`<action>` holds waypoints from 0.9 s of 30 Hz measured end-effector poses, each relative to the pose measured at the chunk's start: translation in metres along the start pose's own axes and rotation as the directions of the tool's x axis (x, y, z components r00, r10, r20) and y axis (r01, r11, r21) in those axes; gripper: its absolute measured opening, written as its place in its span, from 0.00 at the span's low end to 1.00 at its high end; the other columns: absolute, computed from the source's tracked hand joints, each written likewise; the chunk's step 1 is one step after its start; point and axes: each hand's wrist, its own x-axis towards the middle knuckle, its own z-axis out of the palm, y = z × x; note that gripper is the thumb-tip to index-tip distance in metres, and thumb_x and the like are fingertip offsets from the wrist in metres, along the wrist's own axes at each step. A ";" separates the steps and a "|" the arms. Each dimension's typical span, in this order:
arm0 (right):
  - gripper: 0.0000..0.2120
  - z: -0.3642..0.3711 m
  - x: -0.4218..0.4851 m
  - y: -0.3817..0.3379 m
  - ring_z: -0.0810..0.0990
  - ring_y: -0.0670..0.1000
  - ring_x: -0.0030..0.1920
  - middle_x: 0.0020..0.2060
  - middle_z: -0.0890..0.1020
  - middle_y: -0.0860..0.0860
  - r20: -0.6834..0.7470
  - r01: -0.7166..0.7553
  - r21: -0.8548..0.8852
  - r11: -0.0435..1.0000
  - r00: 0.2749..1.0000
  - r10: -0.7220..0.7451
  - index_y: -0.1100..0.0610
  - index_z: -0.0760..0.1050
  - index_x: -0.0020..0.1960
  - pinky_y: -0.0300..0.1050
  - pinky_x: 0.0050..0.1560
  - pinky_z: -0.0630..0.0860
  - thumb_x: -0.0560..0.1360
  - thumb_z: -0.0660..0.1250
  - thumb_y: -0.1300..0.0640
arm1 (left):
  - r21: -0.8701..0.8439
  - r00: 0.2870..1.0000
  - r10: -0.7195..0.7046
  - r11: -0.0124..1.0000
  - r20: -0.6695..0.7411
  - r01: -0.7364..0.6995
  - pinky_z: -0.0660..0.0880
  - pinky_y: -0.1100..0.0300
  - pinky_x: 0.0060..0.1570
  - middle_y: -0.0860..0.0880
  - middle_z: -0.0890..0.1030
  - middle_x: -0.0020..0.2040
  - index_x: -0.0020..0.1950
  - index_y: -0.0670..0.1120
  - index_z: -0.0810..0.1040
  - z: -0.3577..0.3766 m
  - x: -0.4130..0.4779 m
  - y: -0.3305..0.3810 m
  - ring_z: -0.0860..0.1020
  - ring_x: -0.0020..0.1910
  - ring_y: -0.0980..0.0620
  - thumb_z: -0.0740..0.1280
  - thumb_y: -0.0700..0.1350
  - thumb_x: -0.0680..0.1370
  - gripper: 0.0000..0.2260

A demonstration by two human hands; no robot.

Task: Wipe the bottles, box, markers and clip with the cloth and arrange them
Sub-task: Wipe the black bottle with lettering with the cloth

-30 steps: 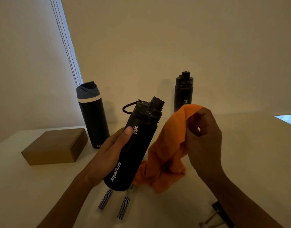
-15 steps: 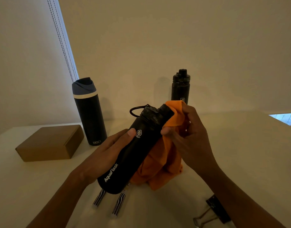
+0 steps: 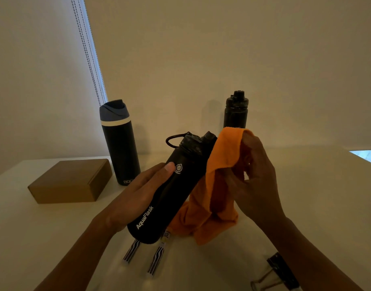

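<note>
My left hand (image 3: 142, 194) is wrapped around the middle of the black AquaFlask bottle (image 3: 170, 196), thumb laid flat up the front near the little logo and the fingers curled behind it. The bottle is tilted, cap up and away to the right, base hanging low just above the table (image 3: 306, 196). My right hand (image 3: 254, 181) has the orange cloth (image 3: 218, 164) pinched and draped over the curled fingers, top fold sitting right beside the bottle's cap (can't tell if it's actually touching). The rest of the cloth hangs down in a bunch, its bottom end on the table behind the bottle's base. Both forearms come in from the bottom edge, angled toward each other.

Under the base, two striped markers (image 3: 156, 261) lie side by side. The clip (image 3: 279, 274) sits near my right forearm at the bottom right. Off left is the brown box (image 3: 71, 181), with the blue-lidded bottle (image 3: 119, 143) standing upright just behind it, and another black bottle (image 3: 236, 110) upright by the wall.
</note>
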 end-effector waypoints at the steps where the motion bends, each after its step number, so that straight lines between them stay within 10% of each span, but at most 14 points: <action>1: 0.29 0.001 -0.001 -0.003 0.81 0.50 0.54 0.58 0.79 0.49 -0.001 -0.045 0.027 0.999 0.999 0.045 0.55 0.67 0.72 0.57 0.52 0.82 0.74 0.73 0.52 | 0.003 1.000 0.012 1.000 0.011 -0.012 0.83 0.49 0.43 0.42 0.85 0.44 0.56 0.51 0.79 0.001 0.000 0.000 0.85 0.41 0.39 0.59 0.64 0.79 0.20; 11: 0.25 0.006 0.001 -0.010 0.82 0.41 0.49 0.50 0.80 0.38 0.125 -0.241 0.088 0.966 0.965 0.230 0.45 0.70 0.62 0.41 0.49 0.81 0.69 0.66 0.36 | 0.104 0.997 0.072 0.992 0.030 -0.075 0.84 0.55 0.42 0.50 0.85 0.45 0.57 0.56 0.76 0.003 0.000 0.001 0.85 0.43 0.44 0.57 0.61 0.78 0.15; 18: 0.05 0.001 0.004 -0.005 0.82 0.43 0.42 0.43 0.81 0.39 0.102 -0.234 0.183 0.955 0.970 0.218 0.48 0.72 0.52 0.35 0.41 0.79 0.78 0.66 0.52 | 0.129 0.997 0.059 0.990 0.048 -0.065 0.83 0.54 0.40 0.48 0.85 0.46 0.60 0.58 0.75 0.007 0.001 -0.002 0.86 0.43 0.44 0.58 0.66 0.80 0.16; 27: 0.19 0.009 -0.002 -0.007 0.82 0.43 0.49 0.47 0.82 0.40 0.093 -0.283 0.234 0.930 0.959 0.269 0.44 0.71 0.55 0.37 0.48 0.81 0.68 0.70 0.42 | 0.229 0.994 0.107 0.967 0.023 -0.109 0.83 0.59 0.37 0.54 0.85 0.46 0.59 0.58 0.73 0.011 0.001 0.000 0.86 0.41 0.48 0.57 0.65 0.76 0.18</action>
